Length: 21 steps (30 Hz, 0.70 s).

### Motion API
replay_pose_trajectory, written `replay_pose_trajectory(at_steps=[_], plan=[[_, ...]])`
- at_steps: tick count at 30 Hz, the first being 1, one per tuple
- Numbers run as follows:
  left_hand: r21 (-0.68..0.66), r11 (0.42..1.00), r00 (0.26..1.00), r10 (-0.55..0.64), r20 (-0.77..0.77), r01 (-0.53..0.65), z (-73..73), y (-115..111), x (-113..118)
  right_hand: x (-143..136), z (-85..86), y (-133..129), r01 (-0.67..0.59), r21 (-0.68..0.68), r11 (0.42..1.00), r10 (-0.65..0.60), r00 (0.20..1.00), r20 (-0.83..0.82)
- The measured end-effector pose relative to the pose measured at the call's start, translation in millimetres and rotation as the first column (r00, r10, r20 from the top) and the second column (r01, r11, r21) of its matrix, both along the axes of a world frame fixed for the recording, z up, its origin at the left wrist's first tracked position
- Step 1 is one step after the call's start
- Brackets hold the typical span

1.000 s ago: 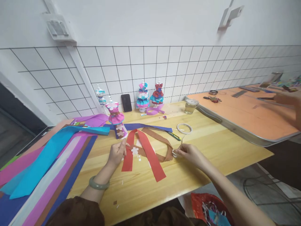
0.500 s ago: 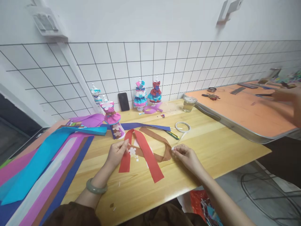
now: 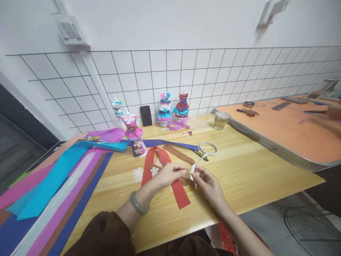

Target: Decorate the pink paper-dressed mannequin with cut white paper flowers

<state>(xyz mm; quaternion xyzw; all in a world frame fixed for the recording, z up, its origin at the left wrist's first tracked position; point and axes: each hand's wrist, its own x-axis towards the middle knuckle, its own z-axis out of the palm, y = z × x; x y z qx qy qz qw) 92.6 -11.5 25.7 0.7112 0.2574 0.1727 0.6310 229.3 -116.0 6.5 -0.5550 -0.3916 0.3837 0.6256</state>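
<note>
A pale wooden tabletop (image 3: 253, 177) fills the middle, with an orange-topped table (image 3: 271, 131) beyond its right edge, where another person's hand (image 3: 334, 113) is blurred. Long paper strips (image 3: 53, 174) in turquoise, white, purple, brown and blue spread over the left side. Near the centre, a folded red strip (image 3: 181, 196) lies across a looped brown strip (image 3: 177, 153); the left hand (image 3: 172, 173) reaches over both and hides parts of them. Its fingers are drawn together beside the brown strip's right end; whether they grip it, I cannot tell. Facing it, the right hand (image 3: 209, 183) pinches a narrow white strip (image 3: 193, 171), upright between the two hands at that end. Behind stand a pink dress figure (image 3: 133, 132), three more dress figures (image 3: 164, 110), a dark phone (image 3: 146, 115) against the wall and a lidded jar (image 3: 221, 122). Just beyond the right hand lie a white tape ring (image 3: 216, 151) and a green cutter (image 3: 203, 155), close together. A small pale paper flower (image 3: 154, 171) sits by the left wrist.
</note>
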Motion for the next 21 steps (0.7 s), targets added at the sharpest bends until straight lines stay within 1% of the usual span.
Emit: replay_pose_trajectory(at_steps=[3, 5, 9, 12, 14, 16, 17, 18, 19, 21], plan=[[-0.146, 0.989, 0.992, 0.014, 0.128, 0.005, -5.0, -6.0, 7.2, -2.9, 0.0, 0.1, -0.049, -0.021, 0.999, 0.049, 0.999, 0.015], [-0.19, 0.982, 0.987, 0.023, 0.156, 0.007, -6.6, -9.0, 8.1, -4.6, -2.7, 0.9, -0.07, -0.024, 0.997, 0.07, 0.997, 0.032], [-0.178, 0.983, 0.988, 0.06, 0.141, -0.034, -9.8, -12.1, 5.8, -8.9, -11.0, 2.1, -0.117, -0.026, 0.993, 0.118, 0.992, 0.052], [-0.162, 0.984, 0.987, 0.092, 0.134, -0.07, -13.5, -11.8, 3.5, -8.3, -13.0, 0.6, -0.176, -0.062, 0.982, 0.18, 0.98, 0.079], [-0.181, 0.98, 0.983, 0.111, 0.144, -0.084, -15.3, -10.7, 2.3, -1.2, -11.0, -0.8, -0.195, -0.109, 0.975, 0.21, 0.967, 0.145], [-0.223, 0.97, 0.976, 0.134, 0.17, -0.095, -15.9, -9.1, 1.5, 13.1, -8.0, -0.1, -0.147, -0.133, 0.98, 0.181, 0.935, 0.304], [-0.248, 0.964, 0.972, 0.145, 0.184, -0.097, -15.8, -8.4, 1.2, 22.7, -6.5, 1.9, -0.094, -0.12, 0.988, 0.136, 0.897, 0.421], [-0.269, 0.958, 0.969, 0.153, 0.194, -0.098, -15.6, -7.9, 1.1, 33.4, -5.3, 5.0, -0.035, -0.09, 0.995, 0.079, 0.828, 0.555], [-0.285, 0.953, 0.967, 0.161, 0.2, -0.1, -15.4, -7.6, 1.2, 44.5, -4.5, 9.4, 0.013, -0.063, 0.998, 0.033, 0.736, 0.676], [-0.3, 0.948, 0.965, 0.169, 0.2, -0.104, -15.3, -7.6, 1.6, 65.5, -3.8, 20.7, 0.096, -0.029, 0.995, -0.024, 0.514, 0.857]])
